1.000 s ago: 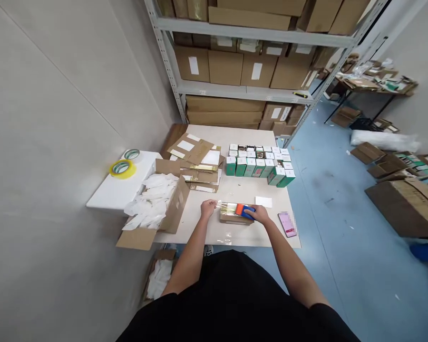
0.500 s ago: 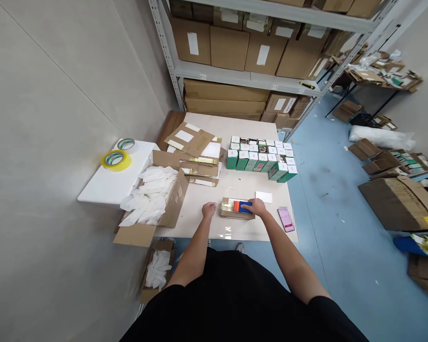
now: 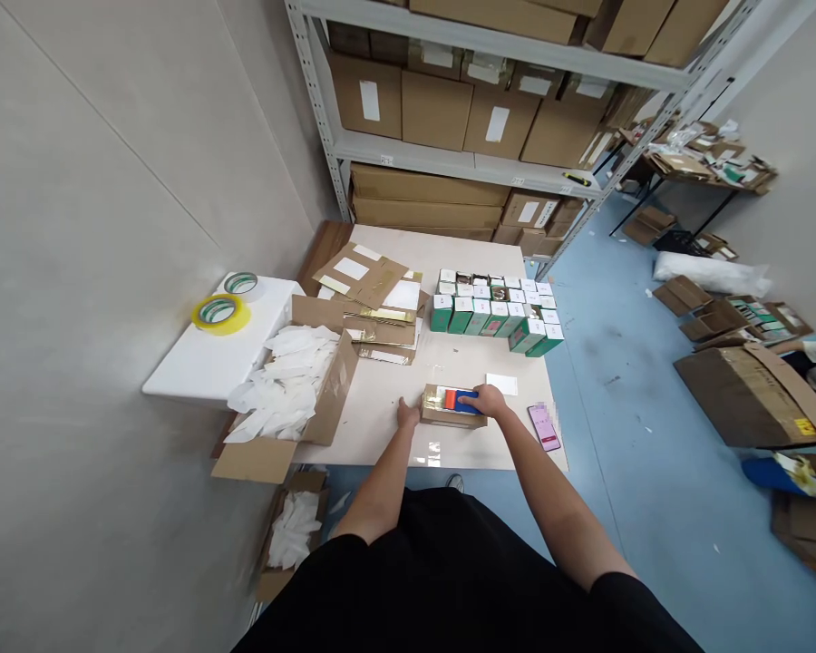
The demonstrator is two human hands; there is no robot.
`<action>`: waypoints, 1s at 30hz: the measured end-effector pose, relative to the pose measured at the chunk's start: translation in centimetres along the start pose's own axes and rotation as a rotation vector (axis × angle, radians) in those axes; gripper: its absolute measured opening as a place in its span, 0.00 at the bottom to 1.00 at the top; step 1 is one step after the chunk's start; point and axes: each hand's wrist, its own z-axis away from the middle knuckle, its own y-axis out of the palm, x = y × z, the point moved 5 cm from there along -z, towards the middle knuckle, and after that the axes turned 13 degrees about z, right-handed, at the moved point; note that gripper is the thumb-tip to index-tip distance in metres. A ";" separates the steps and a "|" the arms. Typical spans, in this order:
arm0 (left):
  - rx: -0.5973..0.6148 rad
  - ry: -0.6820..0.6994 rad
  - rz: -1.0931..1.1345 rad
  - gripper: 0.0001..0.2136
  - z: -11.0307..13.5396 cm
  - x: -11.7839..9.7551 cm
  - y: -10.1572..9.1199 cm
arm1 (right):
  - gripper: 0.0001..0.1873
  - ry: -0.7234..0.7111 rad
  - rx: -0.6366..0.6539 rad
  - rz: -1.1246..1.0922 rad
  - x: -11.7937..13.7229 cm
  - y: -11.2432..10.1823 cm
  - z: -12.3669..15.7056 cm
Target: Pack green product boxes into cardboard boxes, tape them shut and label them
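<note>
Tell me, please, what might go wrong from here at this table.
The left hand is at the left end of the small cardboard box, so if its hold is light, the box could slide as the right hand moves the blue-and-orange tape dispenser on top.
The smartphone lies near the table's right edge, beside the right forearm; a sideways swing might knock it off.
</note>
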 end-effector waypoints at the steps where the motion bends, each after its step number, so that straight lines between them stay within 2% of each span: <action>1: -0.025 0.037 -0.013 0.29 0.2 -0.5 -0.5 | 0.32 0.001 0.008 0.002 0.1 -0.1 0.0; 3: 0.009 0.198 -0.032 0.28 0.6 -2.3 -1.0 | 0.31 0.001 0.031 0.013 0.4 -0.3 -0.1; 4: 0.082 0.304 -0.073 0.28 0.7 -3.5 -0.9 | 0.31 0.006 0.049 0.021 0.6 -0.4 -0.1; 6: 0.309 0.469 -0.208 0.30 1.1 -5.7 0.1 | 0.30 0.025 0.086 0.040 1.0 -0.6 -0.2; 7: 0.421 0.488 -0.291 0.33 1.2 -6.3 0.6 | 0.29 0.035 0.099 0.049 1.2 -0.6 -0.2; 9: 0.548 0.462 -0.420 0.40 1.1 -7.0 1.4 | 0.29 0.041 0.109 0.063 1.6 -0.7 -0.4; 12: 0.529 0.411 -0.449 0.47 0.7 -7.0 1.7 | 0.30 0.035 0.114 0.057 1.9 -0.7 -0.7; 17: 0.481 0.375 -0.384 0.46 0.3 -6.1 1.2 | 0.31 0.057 0.120 -0.032 0.5 -0.7 -1.1; 21: 0.495 0.360 -0.418 0.47 0.0 -6.1 0.9 | 0.27 0.096 0.088 -0.022 -3.3 -1.0 -0.2; 27: 0.514 0.372 -0.393 0.46 -0.5 -6.7 0.9 | 0.24 0.181 0.072 -0.040 -12.0 -0.3 1.9; 30: 0.523 0.371 -0.397 0.45 -0.7 -6.8 0.9 | 0.23 0.226 0.071 -0.056 -15.4 0.2 2.7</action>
